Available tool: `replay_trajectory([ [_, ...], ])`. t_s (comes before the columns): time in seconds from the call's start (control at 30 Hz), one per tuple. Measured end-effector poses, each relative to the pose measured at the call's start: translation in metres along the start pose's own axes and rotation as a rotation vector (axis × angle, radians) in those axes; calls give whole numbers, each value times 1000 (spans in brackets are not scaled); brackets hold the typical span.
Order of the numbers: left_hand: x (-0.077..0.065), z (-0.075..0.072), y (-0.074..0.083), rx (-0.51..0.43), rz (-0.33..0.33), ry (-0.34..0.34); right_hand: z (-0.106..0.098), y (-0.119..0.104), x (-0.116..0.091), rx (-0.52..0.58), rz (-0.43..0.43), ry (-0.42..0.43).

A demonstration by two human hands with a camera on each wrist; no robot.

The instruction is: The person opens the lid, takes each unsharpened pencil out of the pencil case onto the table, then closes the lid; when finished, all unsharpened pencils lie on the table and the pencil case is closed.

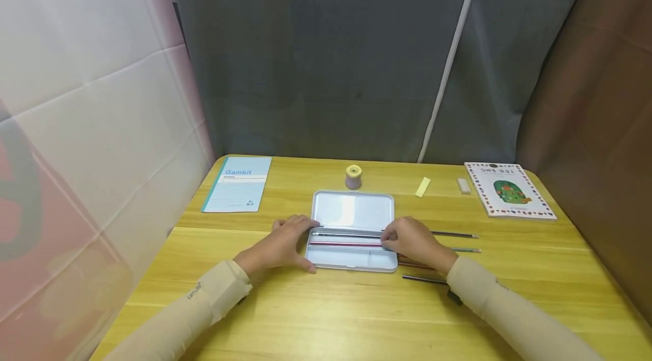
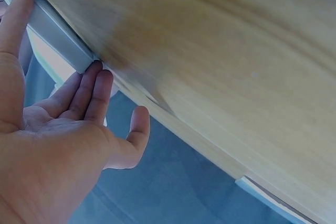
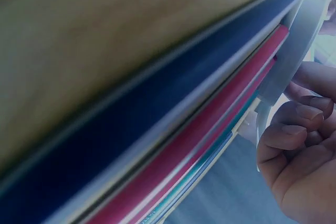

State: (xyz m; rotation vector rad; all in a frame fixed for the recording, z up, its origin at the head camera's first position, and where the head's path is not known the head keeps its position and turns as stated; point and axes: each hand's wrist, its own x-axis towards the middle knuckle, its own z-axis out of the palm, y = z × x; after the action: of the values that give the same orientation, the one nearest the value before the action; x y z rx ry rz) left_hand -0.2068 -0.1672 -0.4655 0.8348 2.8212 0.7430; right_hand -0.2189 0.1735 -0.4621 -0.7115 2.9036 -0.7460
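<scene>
A white pencil case [image 1: 336, 261] lies with its lid [image 1: 353, 208] raised at the back. Inside rest a red pencil [image 1: 343, 244] and a dark, silvery pencil [image 1: 346, 235]. My left hand [image 1: 282, 242] spans the case's left end, thumb at the front corner and fingers at the back; in the left wrist view its fingertips meet the case wall [image 2: 60, 38]. At the right end, my right hand [image 1: 415, 241] reaches in with curled fingers, pinching at the pencils' ends; I cannot tell which pencil. Its curled fingers [image 3: 291, 129] also show in the right wrist view.
Right of the case lie several pencils, among them a black one [image 1: 455, 233], a green one [image 1: 466, 250] and a dark one [image 1: 423, 278]. Behind stand a yellow-topped sharpener-like object [image 1: 354, 177], a yellow strip [image 1: 423, 187] and a white eraser [image 1: 463, 186]. Booklets [image 1: 238, 185] [image 1: 509, 191] flank them.
</scene>
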Motion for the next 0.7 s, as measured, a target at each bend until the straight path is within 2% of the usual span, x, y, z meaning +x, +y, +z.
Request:
replay_trajectory([
  [0.23,1,-1,0,2,-4,0,1,-2,4,-21,28,-11],
  [0.7,1,1,-1,-4,-8,-2,3,-2,4,-37,-21,-18],
])
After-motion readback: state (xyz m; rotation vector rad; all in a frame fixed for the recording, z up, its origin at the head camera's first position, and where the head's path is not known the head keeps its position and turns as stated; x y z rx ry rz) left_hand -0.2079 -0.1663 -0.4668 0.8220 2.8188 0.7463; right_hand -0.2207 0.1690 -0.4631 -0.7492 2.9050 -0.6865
